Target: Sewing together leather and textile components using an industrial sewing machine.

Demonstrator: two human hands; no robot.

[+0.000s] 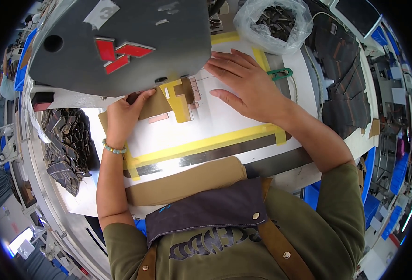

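Observation:
My left hand (124,116), with a beaded bracelet at its wrist, pinches a flat brown piece (157,106) beside the sewing machine head (122,51). Whether that piece is card or fabric I cannot tell. A yellow plate (182,114) with a darker brown part on it lies just right of the brown piece. My right hand (243,84) is spread open over the white work surface (224,119), its fingertips close to the machine head's right edge. Nothing shows in its grasp. The machine head hides the stitching area and some left fingertips.
Yellow tape (206,142) edges the work surface. Small green scissors or snips (279,73) lie beyond my right wrist. A clear plastic bag (273,23) holds dark pieces at the back. Dark fabric pieces are heaped at left (68,144) and laid out at right (343,74).

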